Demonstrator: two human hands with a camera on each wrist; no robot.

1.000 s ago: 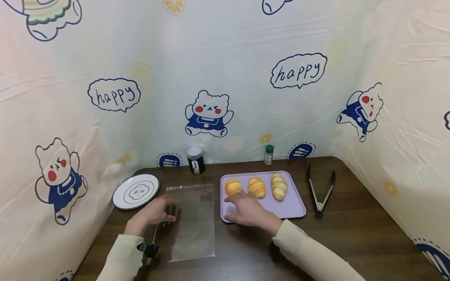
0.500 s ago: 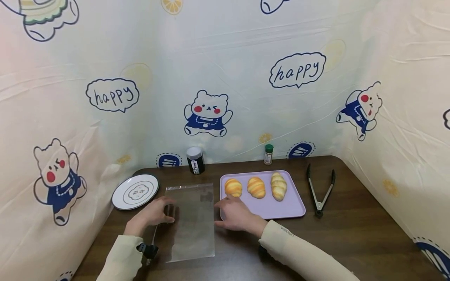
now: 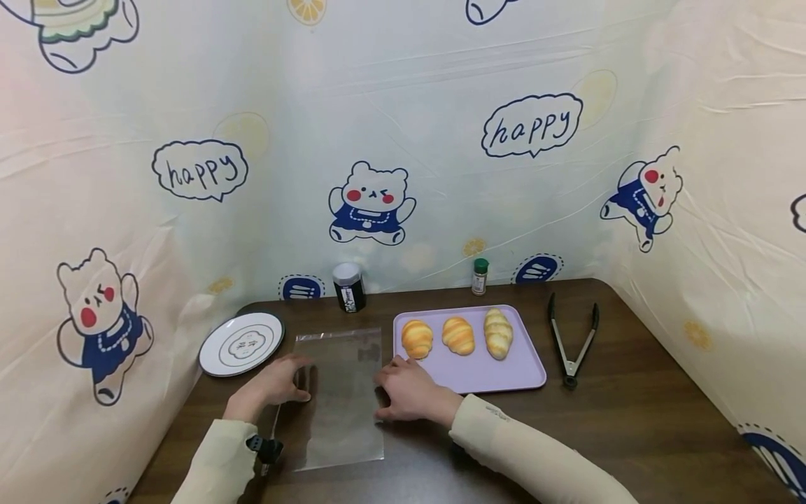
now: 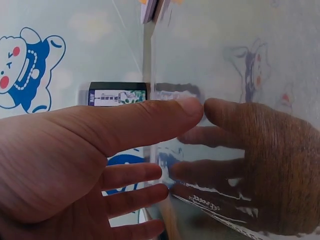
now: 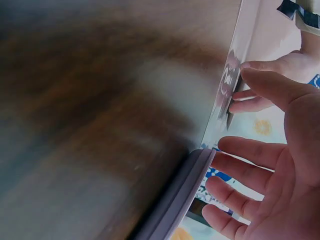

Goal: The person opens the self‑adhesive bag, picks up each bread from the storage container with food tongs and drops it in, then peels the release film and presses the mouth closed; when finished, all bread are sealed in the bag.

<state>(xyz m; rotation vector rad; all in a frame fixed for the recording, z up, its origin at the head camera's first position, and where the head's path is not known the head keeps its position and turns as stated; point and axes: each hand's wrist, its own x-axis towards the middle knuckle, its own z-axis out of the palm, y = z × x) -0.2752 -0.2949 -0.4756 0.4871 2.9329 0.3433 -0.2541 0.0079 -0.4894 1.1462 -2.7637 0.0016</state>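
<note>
A clear plastic bag (image 3: pixel 346 413) lies flat on the dark wooden table (image 3: pixel 604 448), between the two hands. My left hand (image 3: pixel 271 383) rests at the bag's left side, its fingers loosely spread; in the left wrist view the thumb (image 4: pixel 165 117) and fingertips come right down to the glossy film. At the bag's right edge is my right hand (image 3: pixel 412 392), fingers relaxed and holding nothing. In the right wrist view its fingers (image 5: pixel 250 170) are extended beside the rim of the lilac tray (image 5: pixel 185 190). The tray bears three bread rolls, one of them a longer croissant-like roll (image 3: pixel 499 334).
A white plate (image 3: pixel 214 357) with a drawn face sits at the back left. Behind the bag stands a dark jar (image 3: pixel 349 290) with a grey lid, and farther right a green-capped shaker (image 3: pixel 480 278). Tongs (image 3: pixel 571 367) lie spread right of the tray. A printed curtain (image 3: pixel 403 91) encloses the table.
My right hand has moved left and slightly toward me, from over the tray's left end to the bag's right edge. The left hand has stayed at the bag's left side.
</note>
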